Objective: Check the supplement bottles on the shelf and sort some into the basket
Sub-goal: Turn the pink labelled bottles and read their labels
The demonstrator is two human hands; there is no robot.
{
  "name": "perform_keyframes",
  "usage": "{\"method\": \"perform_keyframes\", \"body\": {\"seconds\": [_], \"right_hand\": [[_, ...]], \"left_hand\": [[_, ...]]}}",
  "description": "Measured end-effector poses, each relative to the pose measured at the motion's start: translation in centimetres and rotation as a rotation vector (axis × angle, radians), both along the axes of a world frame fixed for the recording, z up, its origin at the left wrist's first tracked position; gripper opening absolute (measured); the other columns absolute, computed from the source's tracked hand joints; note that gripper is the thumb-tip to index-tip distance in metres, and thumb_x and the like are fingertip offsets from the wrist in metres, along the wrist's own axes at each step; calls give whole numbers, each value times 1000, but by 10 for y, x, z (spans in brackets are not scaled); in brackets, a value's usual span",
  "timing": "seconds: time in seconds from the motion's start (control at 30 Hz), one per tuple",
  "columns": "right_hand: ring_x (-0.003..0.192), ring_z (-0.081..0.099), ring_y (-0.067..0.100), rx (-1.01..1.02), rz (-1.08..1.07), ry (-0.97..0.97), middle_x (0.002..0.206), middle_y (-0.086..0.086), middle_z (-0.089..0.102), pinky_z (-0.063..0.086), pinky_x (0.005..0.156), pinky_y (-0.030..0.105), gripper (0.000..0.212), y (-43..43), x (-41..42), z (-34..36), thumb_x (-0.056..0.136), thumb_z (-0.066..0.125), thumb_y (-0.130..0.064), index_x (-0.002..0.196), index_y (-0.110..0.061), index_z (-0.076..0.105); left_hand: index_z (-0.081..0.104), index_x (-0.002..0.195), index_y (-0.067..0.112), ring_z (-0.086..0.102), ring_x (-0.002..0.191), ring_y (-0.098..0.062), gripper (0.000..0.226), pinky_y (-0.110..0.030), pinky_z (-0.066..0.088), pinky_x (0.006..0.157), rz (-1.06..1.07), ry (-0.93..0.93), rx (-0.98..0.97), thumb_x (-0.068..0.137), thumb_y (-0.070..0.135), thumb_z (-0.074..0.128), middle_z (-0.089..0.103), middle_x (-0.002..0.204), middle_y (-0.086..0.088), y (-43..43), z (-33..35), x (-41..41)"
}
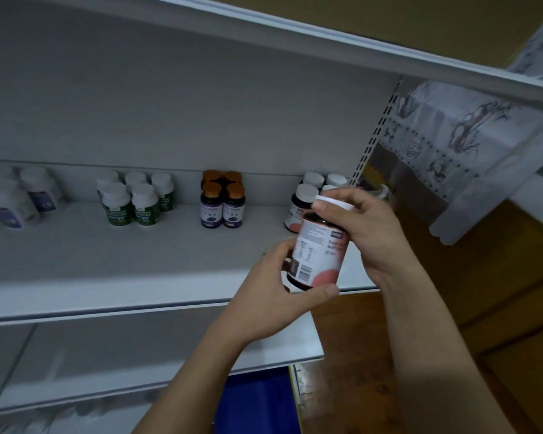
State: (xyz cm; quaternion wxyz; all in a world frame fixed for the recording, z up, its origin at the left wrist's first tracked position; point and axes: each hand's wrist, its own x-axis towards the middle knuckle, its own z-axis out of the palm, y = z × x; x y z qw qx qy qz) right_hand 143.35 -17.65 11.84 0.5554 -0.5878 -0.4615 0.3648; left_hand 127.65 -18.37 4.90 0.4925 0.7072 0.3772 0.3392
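Lowest in my view was a deep blue flat-sided thing [254, 399] under the shelves, possibly the basket, though I could not tell. Above it my left hand [273, 296] gripped the base of a dark round supplement bottle with a white cap and a white-and-pink label [322, 245], thumb under its bottom edge. My right hand [367, 233] was curled round its cap and shoulder. I held the bottle tilted, out past the front edge of the white metal shelf [107, 277]. I judged the main risk to be a drop: if either grip had eased while I turned it to read, it would have fallen to the lower shelf or the brown wooden floor [373, 371]. Twisting at the cap might also have loosened it. My right knuckles sat near the matching white-capped dark bottles [304, 198] on the shelf behind, so a careless move could have toppled them. On the held label I could make out a barcode and blocks of small print, none of it readable. Farther back stood purple-labelled bottles with copper caps [221, 198], green-labelled white bottles [135, 198] and blurred blue-labelled white bottles [16, 195], all too small to read.
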Motion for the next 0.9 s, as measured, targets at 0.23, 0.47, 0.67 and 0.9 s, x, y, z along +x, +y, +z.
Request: {"method": "perform_keyframes", "body": {"seconds": [0.23, 0.47, 0.67, 0.9], "right_hand": [[80, 71, 12, -73, -23, -89, 95, 0, 73, 55, 70, 26, 45, 15, -18, -6, 68, 82, -44, 98, -14, 69], [87, 67, 12, -76, 146, 43, 92, -1, 74, 47, 77, 26, 35, 18, -8, -5, 70, 72, -40, 94, -15, 75], [93, 67, 13, -58, 176, 128, 103, 4, 73, 52, 83, 28, 31, 22, -2, -11, 77, 70, -20, 108, -14, 71], [89, 70, 14, -47, -2, 38, 97, 3, 73, 50, 68, 23, 42, 30, -5, -22, 64, 85, -30, 101, -15, 70]], "left_hand": [[53, 114, 39, 58, 94, -2, 61, -25, 54, 79, 153, -7, 19, 63, 52, 84, 55, 108, 12, 5, -1, -5], [37, 135, 45, 63, 79, -5, 62, -31, 53, 72, 53, -201, -75, 77, 55, 59, 66, 99, 8, 9, -11, -15], [43, 132, 40, 58, 77, -8, 52, -30, 52, 70, 13, -279, -149, 82, 54, 49, 63, 88, 15, 15, -16, -17], [41, 116, 49, 53, 105, 3, 54, -16, 48, 82, 51, -7, -10, 76, 45, 77, 54, 111, 19, 22, -10, -7]]}}
